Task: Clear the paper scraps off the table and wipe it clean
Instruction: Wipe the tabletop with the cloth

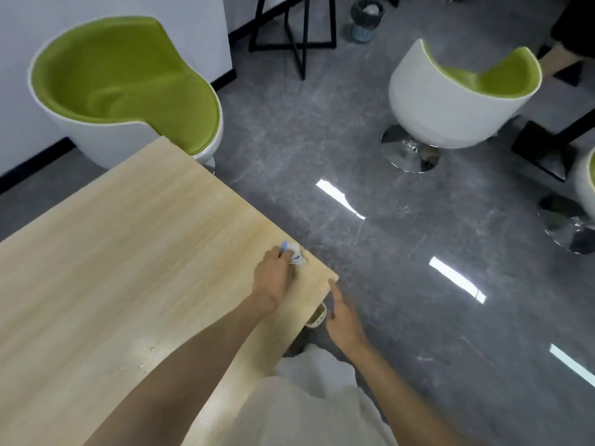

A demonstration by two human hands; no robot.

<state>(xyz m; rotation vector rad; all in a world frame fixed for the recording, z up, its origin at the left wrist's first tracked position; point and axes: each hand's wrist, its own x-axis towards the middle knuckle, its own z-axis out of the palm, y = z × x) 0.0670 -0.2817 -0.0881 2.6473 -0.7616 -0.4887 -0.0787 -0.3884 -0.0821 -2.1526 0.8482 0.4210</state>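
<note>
A light wooden table (128, 252) fills the lower left. My left hand (273, 278) rests on it near the right corner, shut on a small white and blue crumpled wad (294, 252), paper or cloth, that sticks out past the fingers. My right hand (343, 317) hovers just off the table's right edge, below the corner, fingers apart and holding nothing. A few tiny specks or droplets (146, 352) lie on the tabletop near my left forearm.
A green and white tub chair (122, 88) stands against the table's far corner. Another such chair (457, 98) stands on the grey floor to the right. A small bin (365, 19) with white scraps sits at the top. A black stool frame (293, 33) stands beside it.
</note>
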